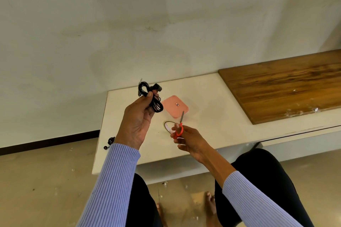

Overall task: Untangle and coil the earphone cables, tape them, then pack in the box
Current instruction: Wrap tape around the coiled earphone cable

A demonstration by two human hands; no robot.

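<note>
Black cable first: low at the left edge of the white table [129, 155] there's a second earphone set [110, 142], half hanging off the corner and mostly cut off by the lilac sleeve [114, 180], so I can't say if it's coiled or still a knot.

Centre-left of the frame, the left hand [137, 120] is raised with thumb and fingers pinched around a coiled earphone bundle [150, 97]. The loops look gathered, with an earbud poking out the top right. There might be a scrap of clear tape on it already, honestly too faint to call.

Just right of that, flat on the table, sits the pink box [175, 106], lid on as far as I can tell. Below it is the tape roll [168, 126], partly hidden behind the right hand [190, 141], which is curled around red-handled scissors [180, 125], blades pointing up and looking closed.

So my guess is we're at the taping stage for this coil. Next it needs the scissors down and the box opened, with the left hand keeping its pinch so the loops don't spring loose.
</note>
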